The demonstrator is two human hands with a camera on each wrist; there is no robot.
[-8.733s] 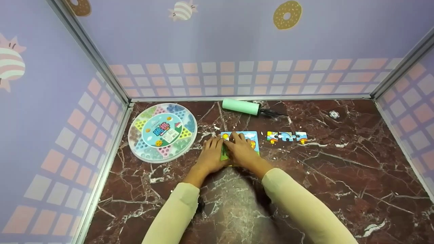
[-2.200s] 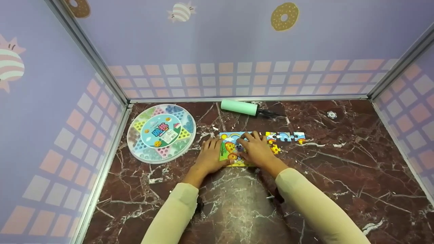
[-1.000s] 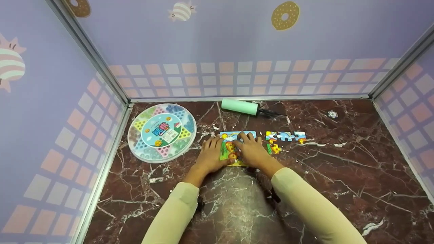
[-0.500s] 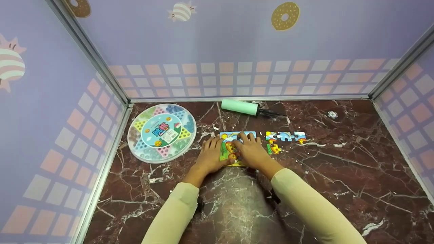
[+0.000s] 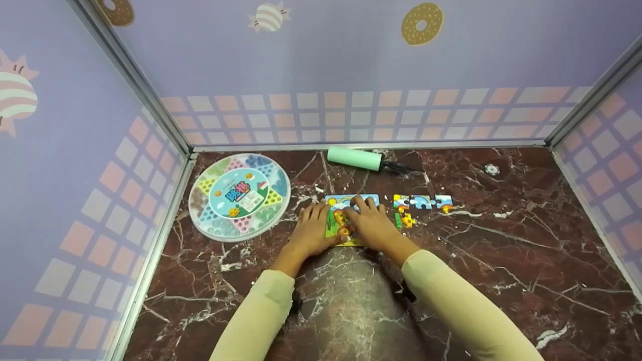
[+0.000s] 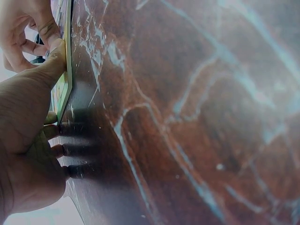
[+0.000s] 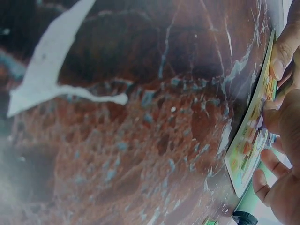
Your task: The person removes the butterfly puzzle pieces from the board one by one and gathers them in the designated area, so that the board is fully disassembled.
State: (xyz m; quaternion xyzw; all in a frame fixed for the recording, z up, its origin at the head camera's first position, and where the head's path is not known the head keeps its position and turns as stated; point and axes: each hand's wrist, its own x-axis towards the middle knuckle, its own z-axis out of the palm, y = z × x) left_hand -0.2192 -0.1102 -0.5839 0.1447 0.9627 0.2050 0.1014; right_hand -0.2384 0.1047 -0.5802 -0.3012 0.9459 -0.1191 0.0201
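While left hand touches its edge, puzzle lies beneath right fingers

Plain, pale cream long sleeves end above the bare hands.

From my remote station I see a dark red, white-veined tabletop. On it lie a round game case at left, a mint-green cylinder at far middle, a picture puzzle nearer, puzzle pieces right of it, and a small disc at far right.
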